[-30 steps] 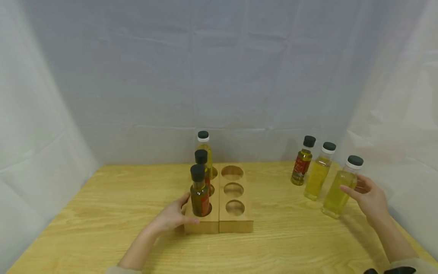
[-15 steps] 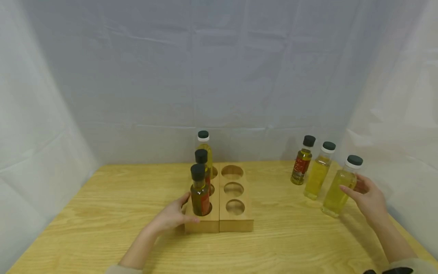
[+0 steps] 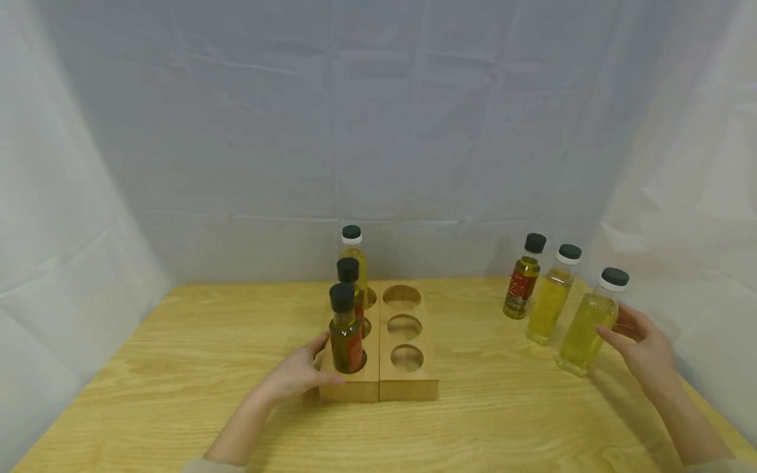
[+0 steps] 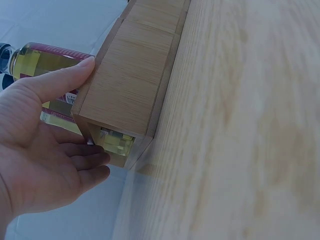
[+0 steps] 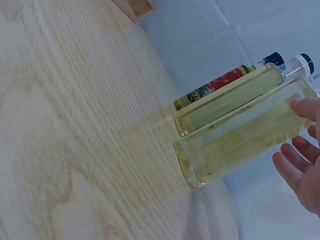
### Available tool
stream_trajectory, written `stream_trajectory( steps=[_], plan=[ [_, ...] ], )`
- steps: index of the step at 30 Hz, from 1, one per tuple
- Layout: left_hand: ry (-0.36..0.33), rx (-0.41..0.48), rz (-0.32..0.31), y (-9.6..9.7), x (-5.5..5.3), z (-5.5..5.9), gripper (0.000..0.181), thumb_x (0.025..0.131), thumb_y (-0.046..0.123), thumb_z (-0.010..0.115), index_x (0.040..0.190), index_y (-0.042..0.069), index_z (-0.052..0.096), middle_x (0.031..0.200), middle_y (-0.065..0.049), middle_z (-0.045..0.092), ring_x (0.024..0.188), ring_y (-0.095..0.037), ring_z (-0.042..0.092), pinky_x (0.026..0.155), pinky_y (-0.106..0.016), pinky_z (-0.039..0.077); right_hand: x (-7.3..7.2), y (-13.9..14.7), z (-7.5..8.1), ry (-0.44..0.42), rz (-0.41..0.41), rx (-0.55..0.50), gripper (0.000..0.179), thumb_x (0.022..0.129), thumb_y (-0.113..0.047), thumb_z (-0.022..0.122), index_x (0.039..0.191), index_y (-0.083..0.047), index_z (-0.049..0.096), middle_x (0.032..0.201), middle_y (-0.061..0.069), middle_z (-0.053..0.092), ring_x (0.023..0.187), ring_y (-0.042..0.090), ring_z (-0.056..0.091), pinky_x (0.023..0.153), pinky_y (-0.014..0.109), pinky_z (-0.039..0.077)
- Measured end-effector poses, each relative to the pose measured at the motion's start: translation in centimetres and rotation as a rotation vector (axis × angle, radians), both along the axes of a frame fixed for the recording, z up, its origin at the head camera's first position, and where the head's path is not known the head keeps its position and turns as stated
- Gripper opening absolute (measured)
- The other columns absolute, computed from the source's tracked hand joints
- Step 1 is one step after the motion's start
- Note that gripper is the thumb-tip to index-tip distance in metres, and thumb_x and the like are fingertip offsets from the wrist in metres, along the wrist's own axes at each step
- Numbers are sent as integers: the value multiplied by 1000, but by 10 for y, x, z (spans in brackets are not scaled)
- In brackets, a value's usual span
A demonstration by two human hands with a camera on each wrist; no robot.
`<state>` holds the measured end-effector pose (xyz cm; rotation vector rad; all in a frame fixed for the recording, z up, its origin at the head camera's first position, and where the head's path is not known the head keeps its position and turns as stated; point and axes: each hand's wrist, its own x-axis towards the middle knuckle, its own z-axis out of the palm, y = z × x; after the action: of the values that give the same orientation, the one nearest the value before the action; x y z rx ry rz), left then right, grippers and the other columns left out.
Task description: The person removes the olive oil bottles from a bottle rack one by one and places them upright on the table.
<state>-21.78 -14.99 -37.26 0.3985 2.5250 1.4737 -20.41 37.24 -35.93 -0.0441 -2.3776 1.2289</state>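
A wooden bottle rack [image 3: 408, 387] with round holes stands mid-table, a seam between its two halves. Its left row holds a near dark-capped bottle [image 3: 345, 341] with a red label, a similar bottle [image 3: 347, 270] behind, and a tall yellow oil bottle [image 3: 353, 253] at the back. My left hand [image 3: 296, 376] rests at the rack's near left corner, thumb on the front edge, fingers loosely bent beside the open end [image 4: 117, 142]. My right hand [image 3: 641, 348] is around the right side of the nearest yellow oil bottle [image 3: 585, 332]. Its thumb overlaps the glass; the lower fingers stand apart.
Left of that bottle stand another yellow oil bottle [image 3: 551, 302] and a smaller red-labelled bottle [image 3: 522, 286], all upright on the wooden table [image 3: 485, 420]. White sheeting [image 3: 272, 164] hangs behind and at both sides.
My right hand has shifted slightly to the right, its thumb sliding toward the bottle's right edge. The left hand, rack and bottles look the same.
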Motion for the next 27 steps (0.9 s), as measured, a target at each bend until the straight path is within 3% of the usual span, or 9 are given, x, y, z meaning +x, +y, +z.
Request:
stream_trajectory(
  steps=[9,18,23,27],
  plan=[
    [8,8,-7,0,-1,0,102,71,24,80,143,-10,16,145,-32,18,132,-49,17,104,-61,17,12,0,0,67,-9,-26,46,88,-16,65,127,2,50,88,-36,52,81,-19,48,66,2,39],
    [6,2,-6,0,-1,-3,103,71,25,80,143,-10,16,145,-32,19,132,-49,17,104,-61,17,22,-15,8,140,-17,-110,24,87,-10,64,109,-19,61,87,-31,57,76,-15,55,64,4,44],
    [11,-3,-5,0,-2,-3,102,71,25,80,143,-9,16,146,-31,19,132,-48,18,104,-61,17,22,-32,15,195,8,-55,24,86,-5,64,109,-10,62,88,-31,58,78,-14,56,66,3,43],
    [23,-15,-7,-1,-2,-3,103,71,27,80,143,-9,16,146,-31,19,132,-47,18,105,-60,17,19,-43,17,174,56,-17,28,87,-7,64,114,0,59,90,-31,58,81,-14,55,68,4,42]
  ],
)
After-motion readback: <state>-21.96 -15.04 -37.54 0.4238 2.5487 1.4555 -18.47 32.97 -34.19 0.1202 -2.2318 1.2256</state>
